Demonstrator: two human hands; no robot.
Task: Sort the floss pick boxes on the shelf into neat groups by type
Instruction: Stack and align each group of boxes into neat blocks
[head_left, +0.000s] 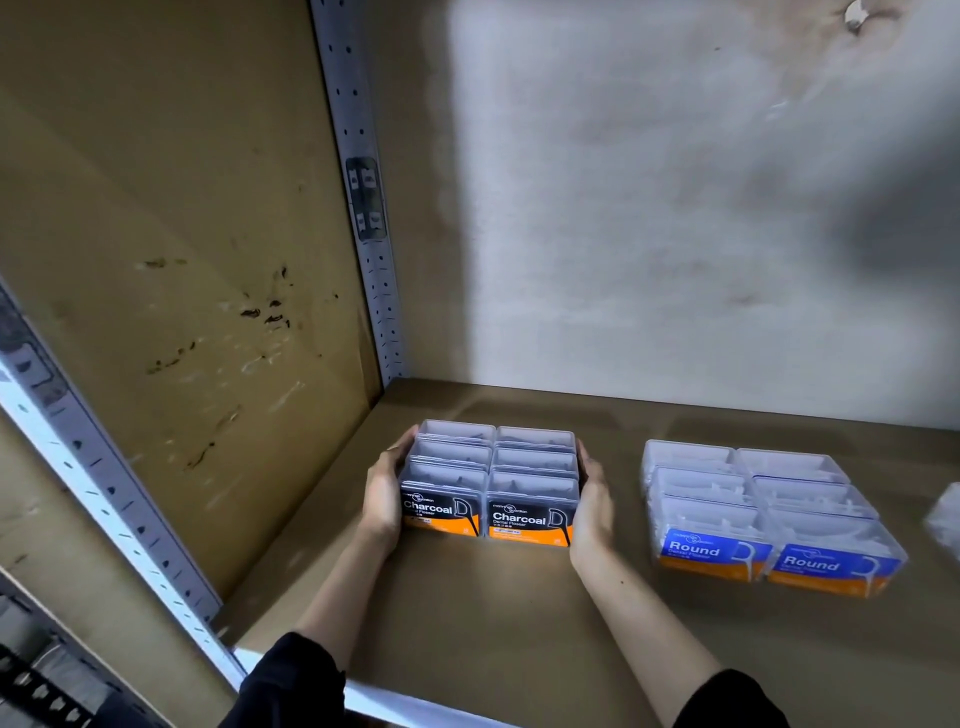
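Boxes marked Charcoal (493, 478) between left hand (384, 493), right hand (592, 499), Round boxes (769, 512) apart

My storage bay, with light on its back wall

I look down on a brown board shelf (493, 623) with a white front edge (415, 709). To my left stands a tan side panel (171, 260) marked with dark scuffs and pale scratches. A grey perforated metal upright (387, 322) runs up the back corner. The pale back wall (623, 208) is stained brown and brightly lit in the middle, with a dark shadow (893, 218) at its right.
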